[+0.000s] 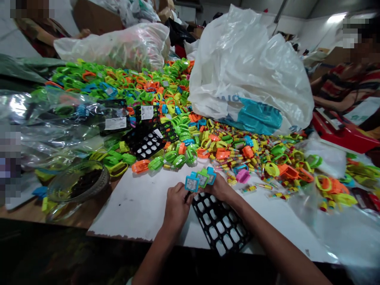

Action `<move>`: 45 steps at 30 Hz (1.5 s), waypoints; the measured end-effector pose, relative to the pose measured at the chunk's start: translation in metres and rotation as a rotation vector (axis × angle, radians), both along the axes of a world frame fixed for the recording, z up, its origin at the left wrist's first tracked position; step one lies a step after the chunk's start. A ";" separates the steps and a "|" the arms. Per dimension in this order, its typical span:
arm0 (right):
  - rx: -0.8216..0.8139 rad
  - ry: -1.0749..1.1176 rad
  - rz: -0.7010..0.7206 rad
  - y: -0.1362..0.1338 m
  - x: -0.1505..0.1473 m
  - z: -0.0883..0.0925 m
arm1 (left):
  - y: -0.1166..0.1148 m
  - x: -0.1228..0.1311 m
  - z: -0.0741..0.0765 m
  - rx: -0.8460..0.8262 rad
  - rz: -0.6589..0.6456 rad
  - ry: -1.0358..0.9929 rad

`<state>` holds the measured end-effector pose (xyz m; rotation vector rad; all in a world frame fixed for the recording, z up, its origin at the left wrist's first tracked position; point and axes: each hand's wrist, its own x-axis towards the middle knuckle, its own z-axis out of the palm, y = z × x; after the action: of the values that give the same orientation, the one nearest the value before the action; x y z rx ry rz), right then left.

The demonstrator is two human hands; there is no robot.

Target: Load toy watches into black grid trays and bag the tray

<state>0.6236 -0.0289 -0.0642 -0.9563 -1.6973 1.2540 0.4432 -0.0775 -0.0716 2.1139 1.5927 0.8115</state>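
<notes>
Several small plastic toy watches stand in a row between my hands, with a blue toy watch (pixel 192 182) at the left and a green toy watch (pixel 203 178) beside it. My left hand (pixel 176 204) is closed, its fingertips at the lower edge of the blue watch; a small dark bit shows by its thumb. My right hand (pixel 219 188) is closed around the other end of the row, its fingertips partly hidden by the watches. Just below the hands, a black plastic grid tray (pixel 224 227) lies tilted at the white board's (pixel 133 206) front edge.
Piled toy watches (pixel 142 87) and small yellow-and-red tubes (pixel 237 158) cover the table's back. Black grid trays (pixel 148 144) lie left of centre. A glass bowl (pixel 78 184) holds dark pieces. A large white bag (pixel 249 75) stands behind. People (pixel 341 87) sit at both sides.
</notes>
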 end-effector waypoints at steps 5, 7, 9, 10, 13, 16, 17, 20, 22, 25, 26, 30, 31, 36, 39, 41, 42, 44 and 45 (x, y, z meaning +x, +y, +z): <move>0.029 -0.083 -0.019 0.000 0.002 -0.007 | -0.001 0.001 -0.005 -0.005 0.019 -0.006; 0.015 -0.074 -0.020 -0.001 0.002 -0.008 | -0.001 0.002 -0.006 0.000 0.036 -0.006; 0.001 -0.053 -0.003 -0.002 0.002 -0.006 | -0.001 0.002 -0.006 0.000 0.049 -0.006; -0.003 -0.052 -0.001 -0.004 0.003 -0.005 | 0.000 0.001 -0.005 -0.004 0.052 -0.006; 0.061 -0.159 -0.058 -0.012 0.009 0.005 | 0.002 0.000 -0.006 -0.017 0.052 -0.013; 0.194 -0.320 -0.176 -0.021 0.026 0.020 | 0.004 -0.002 -0.008 -0.003 0.057 -0.015; 0.222 -0.343 -0.240 -0.022 0.035 0.025 | 0.005 -0.002 -0.010 0.005 0.064 -0.012; 0.269 -0.444 -0.619 -0.016 0.080 0.038 | 0.006 -0.003 -0.013 0.021 0.100 -0.005; 0.240 -0.741 -0.873 -0.004 0.114 0.041 | 0.007 -0.003 -0.013 0.021 0.116 -0.006; 0.110 -1.222 -0.980 0.017 0.151 0.036 | 0.008 -0.003 -0.010 -0.004 0.121 0.000; 0.086 -1.290 -0.966 0.023 0.156 0.032 | 0.008 -0.003 -0.009 -0.017 0.123 0.002; 0.061 -1.336 -0.913 0.031 0.155 0.022 | 0.006 -0.004 -0.005 -0.070 0.111 -0.020; 0.055 -1.337 -0.904 0.029 0.154 0.022 | 0.006 -0.004 -0.004 -0.080 0.102 -0.030; 0.077 -1.064 -0.890 0.005 0.140 0.033 | 0.004 -0.003 0.000 -0.095 0.090 -0.067; -0.004 -0.445 -0.687 -0.012 0.101 0.031 | 0.005 -0.001 0.001 -0.098 0.098 -0.044; -0.120 -0.120 -0.475 -0.019 0.065 0.020 | 0.006 -0.001 0.000 -0.093 0.092 -0.030; -0.154 -0.018 -0.425 -0.020 0.048 0.014 | 0.006 0.000 0.000 -0.086 0.086 -0.024; -0.184 0.066 -0.379 -0.021 0.024 0.001 | 0.006 0.000 -0.001 -0.068 0.081 -0.020; -0.182 0.062 -0.379 -0.020 0.018 -0.005 | 0.006 0.000 -0.002 -0.060 0.080 -0.020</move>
<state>0.6411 -0.0494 -0.0690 -1.2656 -1.2926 1.1795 0.4431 -0.0715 -0.0735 2.0061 1.6795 0.7975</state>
